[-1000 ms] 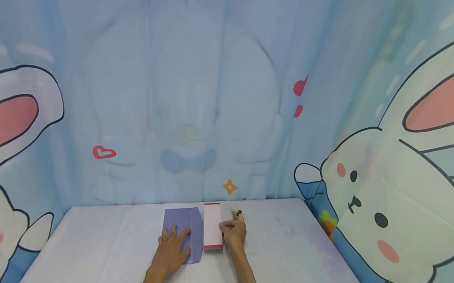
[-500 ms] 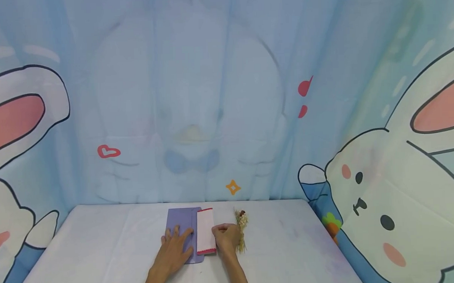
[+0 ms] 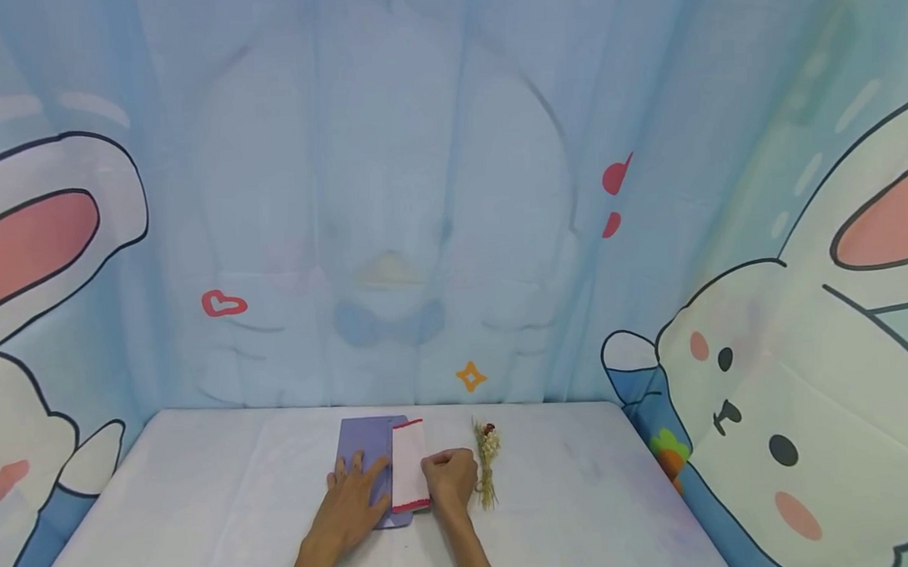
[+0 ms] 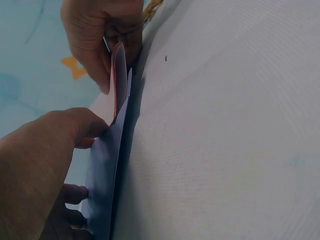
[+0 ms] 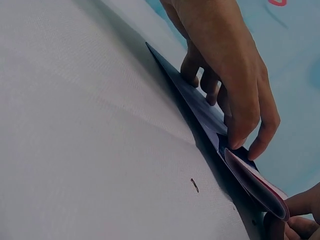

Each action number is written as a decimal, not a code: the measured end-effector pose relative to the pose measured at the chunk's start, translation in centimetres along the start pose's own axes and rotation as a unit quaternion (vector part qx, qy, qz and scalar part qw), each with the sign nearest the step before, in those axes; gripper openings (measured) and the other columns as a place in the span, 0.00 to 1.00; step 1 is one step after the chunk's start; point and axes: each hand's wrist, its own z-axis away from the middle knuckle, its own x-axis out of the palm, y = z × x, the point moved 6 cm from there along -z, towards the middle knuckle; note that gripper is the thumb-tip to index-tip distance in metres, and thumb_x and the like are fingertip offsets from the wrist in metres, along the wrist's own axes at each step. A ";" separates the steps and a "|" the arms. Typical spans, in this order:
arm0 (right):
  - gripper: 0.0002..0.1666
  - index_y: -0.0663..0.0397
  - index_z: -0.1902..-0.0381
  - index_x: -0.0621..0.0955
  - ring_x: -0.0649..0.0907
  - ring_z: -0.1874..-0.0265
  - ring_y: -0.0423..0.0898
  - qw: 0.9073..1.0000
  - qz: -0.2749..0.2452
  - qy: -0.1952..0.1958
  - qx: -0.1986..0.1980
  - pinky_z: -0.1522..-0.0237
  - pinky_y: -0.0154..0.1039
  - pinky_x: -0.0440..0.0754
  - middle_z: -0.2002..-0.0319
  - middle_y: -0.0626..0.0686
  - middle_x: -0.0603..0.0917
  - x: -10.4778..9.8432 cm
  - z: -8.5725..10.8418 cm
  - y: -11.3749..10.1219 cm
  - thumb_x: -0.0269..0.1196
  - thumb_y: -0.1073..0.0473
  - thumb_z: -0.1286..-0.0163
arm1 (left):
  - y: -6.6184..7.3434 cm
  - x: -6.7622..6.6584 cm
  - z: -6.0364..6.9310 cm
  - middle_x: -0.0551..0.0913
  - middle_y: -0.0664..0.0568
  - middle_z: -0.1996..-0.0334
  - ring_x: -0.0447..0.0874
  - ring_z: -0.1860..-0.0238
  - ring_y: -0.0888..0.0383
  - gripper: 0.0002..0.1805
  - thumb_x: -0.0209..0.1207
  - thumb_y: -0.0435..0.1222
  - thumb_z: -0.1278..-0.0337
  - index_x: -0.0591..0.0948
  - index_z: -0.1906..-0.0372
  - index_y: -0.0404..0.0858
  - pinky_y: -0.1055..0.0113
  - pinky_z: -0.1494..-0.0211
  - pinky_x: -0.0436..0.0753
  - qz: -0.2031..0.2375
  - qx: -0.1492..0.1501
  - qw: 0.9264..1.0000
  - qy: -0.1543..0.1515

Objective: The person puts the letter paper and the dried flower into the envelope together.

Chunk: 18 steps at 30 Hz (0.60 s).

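Note:
A purple envelope lies on the table under my left hand, whose spread fingers press on it. My right hand pinches the right edge of a folded pale pink card with red ends. The card overlaps the envelope's right side. In the left wrist view the folded card meets the raised edge of the envelope; how much is inside I cannot tell. The right wrist view shows the left thumb and index finger beside the card at the envelope's opening.
A small bunch of dried flowers lies just right of my right hand. The white-covered table ends at a blue curtain printed with rabbits.
The pink card has moved left with my right hand, from beside the envelope onto its right side, and tilted slightly. The flowers are more exposed. My left hand remains on the envelope.

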 end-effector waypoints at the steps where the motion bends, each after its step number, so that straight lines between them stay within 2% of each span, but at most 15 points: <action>1: 0.09 0.59 0.82 0.88 0.79 0.83 0.45 1.000 0.000 0.000 -0.001 0.77 0.40 0.76 0.85 0.53 0.85 0.1 0.0 0.0 0.76 0.71 0.47 | 0.0 0.0 0.0 0.73 0.25 0.26 0.63 0.24 0.12 0.29 0.65 0.45 0.32 0.80 0.28 0.46 0.20 0.26 0.66 0.000 -0.001 1.000 -0.001; 18: 0.12 0.58 0.83 0.87 0.78 0.83 0.45 0.999 0.030 -0.005 -0.020 0.76 0.42 0.78 0.84 0.52 0.84 1.3 0.0 -0.9 0.79 0.71 0.47 | -0.1 -0.2 0.0 0.72 0.26 0.24 0.62 0.24 0.12 0.29 0.64 0.45 0.29 0.79 0.26 0.46 0.21 0.26 0.66 0.007 -0.005 1.000 -0.007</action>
